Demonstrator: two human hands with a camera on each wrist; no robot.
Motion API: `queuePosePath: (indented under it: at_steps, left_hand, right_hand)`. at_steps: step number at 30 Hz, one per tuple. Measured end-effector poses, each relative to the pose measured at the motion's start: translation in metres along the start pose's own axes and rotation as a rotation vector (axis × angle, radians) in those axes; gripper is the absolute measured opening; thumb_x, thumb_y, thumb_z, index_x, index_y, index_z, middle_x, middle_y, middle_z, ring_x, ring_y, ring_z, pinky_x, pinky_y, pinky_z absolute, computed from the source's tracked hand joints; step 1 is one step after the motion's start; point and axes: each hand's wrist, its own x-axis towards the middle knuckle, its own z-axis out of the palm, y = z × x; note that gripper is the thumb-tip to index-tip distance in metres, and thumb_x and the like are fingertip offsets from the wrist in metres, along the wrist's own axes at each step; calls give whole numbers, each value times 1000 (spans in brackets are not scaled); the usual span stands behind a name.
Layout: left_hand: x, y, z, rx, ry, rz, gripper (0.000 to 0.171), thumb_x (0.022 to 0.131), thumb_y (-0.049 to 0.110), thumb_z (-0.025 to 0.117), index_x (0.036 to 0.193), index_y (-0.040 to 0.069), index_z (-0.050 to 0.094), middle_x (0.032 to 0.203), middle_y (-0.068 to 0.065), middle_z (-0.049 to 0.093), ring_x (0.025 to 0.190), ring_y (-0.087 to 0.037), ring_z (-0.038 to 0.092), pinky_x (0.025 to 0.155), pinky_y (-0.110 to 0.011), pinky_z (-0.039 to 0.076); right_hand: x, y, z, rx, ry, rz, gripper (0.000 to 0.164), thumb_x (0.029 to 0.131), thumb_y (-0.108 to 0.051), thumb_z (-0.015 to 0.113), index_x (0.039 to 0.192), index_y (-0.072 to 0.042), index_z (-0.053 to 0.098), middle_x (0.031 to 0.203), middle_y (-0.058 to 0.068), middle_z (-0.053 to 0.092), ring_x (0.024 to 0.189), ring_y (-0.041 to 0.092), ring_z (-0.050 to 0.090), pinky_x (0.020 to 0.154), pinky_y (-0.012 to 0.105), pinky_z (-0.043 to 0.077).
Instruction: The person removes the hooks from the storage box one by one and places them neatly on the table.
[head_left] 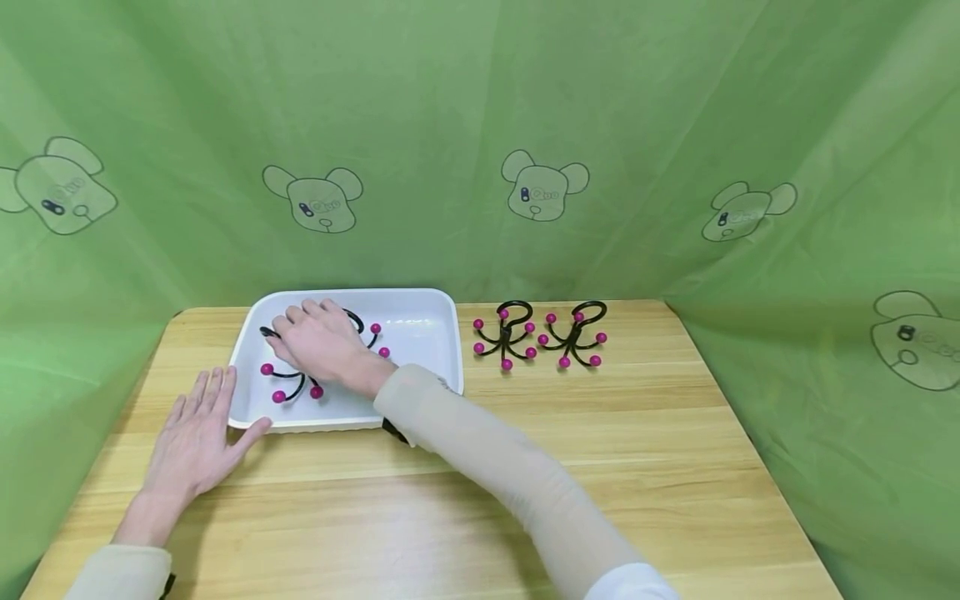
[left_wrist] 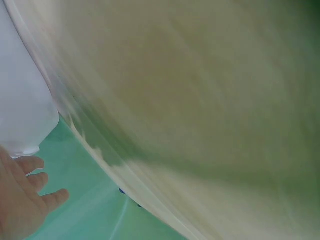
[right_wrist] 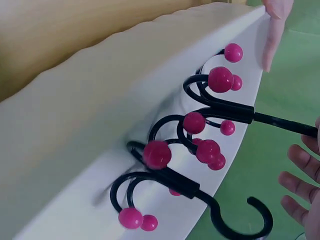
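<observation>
Inside the white tray (head_left: 423,342), my right hand (head_left: 322,342) grips the hook end of a black multi-arm hook hanger with pink ball tips (right_wrist: 230,112). Its stem runs in between thumb and fingers in the right wrist view, its arms inside the tray. Beside it lies a second hanger of the same kind (right_wrist: 177,180), its curved hook pointing toward the lower right there; the head view shows it partly covered by my right hand. My left hand (head_left: 197,442) rests at the tray's left front corner, fingers straight and thumb spread along the front rim.
Two more black hook hangers, one (head_left: 506,337) nearer the tray and another (head_left: 573,340) to its right, lie on the wooden table (head_left: 600,483). A green curtain (head_left: 435,100) with mouse-head prints stands behind and on both sides.
</observation>
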Motion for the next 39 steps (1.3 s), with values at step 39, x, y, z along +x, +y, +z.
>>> queuePosePath:
  at_steps: [39]
  left_hand:
    - [1,0,1,1,14,3,95,93,63,44,157,7,1,160,-27,17,150,-44,12,114,-67,20]
  right_hand:
    - [-3,16,1,27,65,-11,44,103,-54,24,117,-34,60,117,-13,63,113,9,56,107,30,41]
